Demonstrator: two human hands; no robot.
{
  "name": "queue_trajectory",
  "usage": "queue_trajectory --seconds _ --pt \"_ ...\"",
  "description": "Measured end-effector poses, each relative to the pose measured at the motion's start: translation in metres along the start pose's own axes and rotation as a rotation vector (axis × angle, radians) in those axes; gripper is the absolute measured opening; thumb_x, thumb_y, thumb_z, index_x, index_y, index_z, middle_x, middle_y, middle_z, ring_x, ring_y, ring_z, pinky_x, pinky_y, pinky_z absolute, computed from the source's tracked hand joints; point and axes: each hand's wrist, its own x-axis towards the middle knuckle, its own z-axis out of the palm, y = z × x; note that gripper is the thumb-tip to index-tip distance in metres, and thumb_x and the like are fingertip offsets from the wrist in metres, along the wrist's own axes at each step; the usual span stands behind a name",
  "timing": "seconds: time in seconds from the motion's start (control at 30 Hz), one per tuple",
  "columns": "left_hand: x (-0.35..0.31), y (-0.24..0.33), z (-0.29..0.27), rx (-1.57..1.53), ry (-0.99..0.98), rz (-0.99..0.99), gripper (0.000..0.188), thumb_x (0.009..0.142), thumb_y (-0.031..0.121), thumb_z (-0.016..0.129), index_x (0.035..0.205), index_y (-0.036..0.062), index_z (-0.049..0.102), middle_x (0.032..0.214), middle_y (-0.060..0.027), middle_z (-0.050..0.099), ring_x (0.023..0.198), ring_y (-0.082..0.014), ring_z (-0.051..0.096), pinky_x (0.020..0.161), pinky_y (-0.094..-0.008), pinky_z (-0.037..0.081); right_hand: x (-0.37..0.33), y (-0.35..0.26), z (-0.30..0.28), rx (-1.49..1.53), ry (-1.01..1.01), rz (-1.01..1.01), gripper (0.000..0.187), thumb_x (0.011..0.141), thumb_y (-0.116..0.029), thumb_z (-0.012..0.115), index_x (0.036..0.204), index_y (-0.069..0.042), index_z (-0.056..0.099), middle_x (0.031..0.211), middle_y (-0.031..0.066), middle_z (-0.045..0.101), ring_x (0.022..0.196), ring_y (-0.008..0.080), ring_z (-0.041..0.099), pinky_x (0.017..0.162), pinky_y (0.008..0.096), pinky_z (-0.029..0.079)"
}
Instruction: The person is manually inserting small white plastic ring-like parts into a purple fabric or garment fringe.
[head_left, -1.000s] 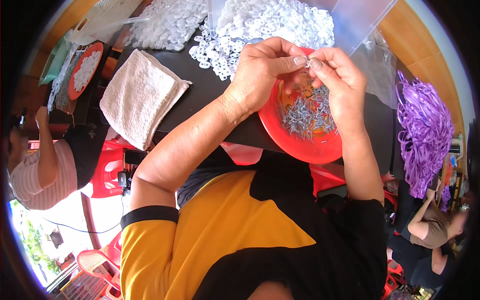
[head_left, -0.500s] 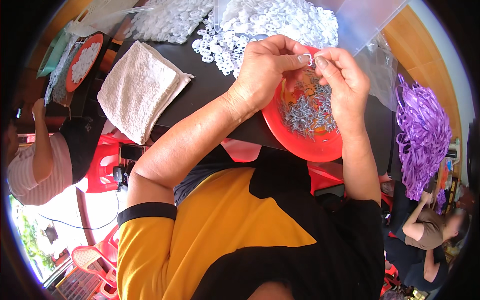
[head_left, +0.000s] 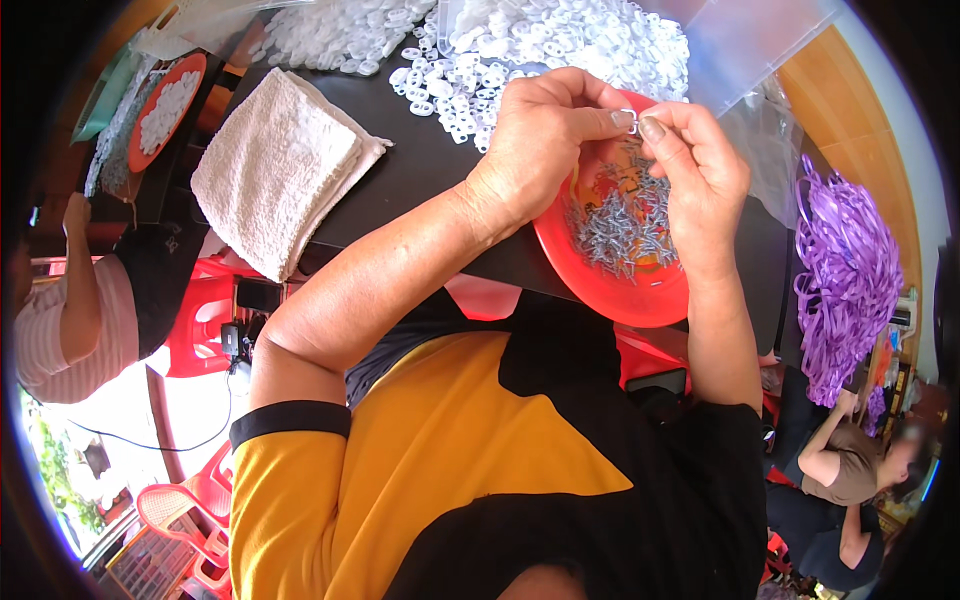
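Note:
Over a red plastic bowl (head_left: 600, 302), my two hands meet fingertip to fingertip. Thumb and fingers of my left hand (head_left: 545, 135) pinch a small white plastic piece (head_left: 632, 120). My right hand (head_left: 705, 180) is closed in a pinch at the other side of that piece; whatever sits between its fingertips is too small to make out. Inside the bowl lie many small silvery metal pins (head_left: 622, 235). Just beyond my left hand, loose white oval plastic pieces with holes (head_left: 455, 100) spread from a large heap (head_left: 590, 45).
A folded beige towel (head_left: 285, 170) lies on the dark table (head_left: 400, 185) at left. A clear plastic bin (head_left: 745, 45) stands at the far right. Purple ribbons (head_left: 850, 280) hang at right. People sit on both sides; at far left is an orange plate of white pieces (head_left: 140, 140).
Both hands have shifted very slightly right in the picture, still pinched together over the bowl. The white piece shows a little more clearly between the fingertips.

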Motion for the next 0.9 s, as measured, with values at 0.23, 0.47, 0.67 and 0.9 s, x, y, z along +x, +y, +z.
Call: queue_trajectory --seconds 0.23,0.47,0.67,0.9 --pt "-0.002 -0.005 0.0 0.007 0.037 0.049 0.009 0.09 0.003 0.065 0.093 -0.0043 0.062 0.078 -0.0076 0.065 0.058 -0.0106 0.06 0.046 -0.0223 0.046 -0.001 0.001 0.004 -0.059 -0.021 -0.069 0.002 0.092 -0.001 0.064 0.09 0.001 0.063 0.077 -0.0014 0.063 0.069 0.0045 0.054 0.062 0.0207 0.044" --pt "-0.006 -0.003 0.002 0.071 0.083 0.129 0.007 0.088 0.003 0.068 0.088 -0.0038 0.065 0.072 -0.007 0.065 0.055 -0.0095 0.059 0.045 -0.0215 0.044 -0.002 0.0 0.008 0.107 -0.05 0.087 0.006 0.092 -0.006 0.066 0.088 -0.002 0.064 0.073 -0.0028 0.06 0.067 0.0033 0.052 0.058 0.0193 0.04" --pt "-0.002 0.005 0.002 0.106 0.042 0.047 0.012 0.091 0.009 0.066 0.091 -0.0033 0.065 0.069 -0.0079 0.064 0.052 -0.0101 0.057 0.046 -0.0232 0.044 0.005 0.0 0.003 0.143 0.026 0.125 0.009 0.091 -0.013 0.068 0.09 -0.004 0.067 0.073 -0.0041 0.06 0.065 0.0029 0.051 0.055 0.0191 0.039" --pt "-0.001 0.002 0.0 0.23 0.03 0.052 0.014 0.092 0.012 0.066 0.092 -0.0022 0.065 0.068 -0.0055 0.063 0.051 -0.0081 0.054 0.047 -0.0216 0.042 0.004 0.002 0.002 0.081 0.01 0.135 0.01 0.092 -0.014 0.068 0.092 -0.004 0.068 0.073 -0.0042 0.06 0.066 0.0027 0.052 0.054 0.0196 0.039"
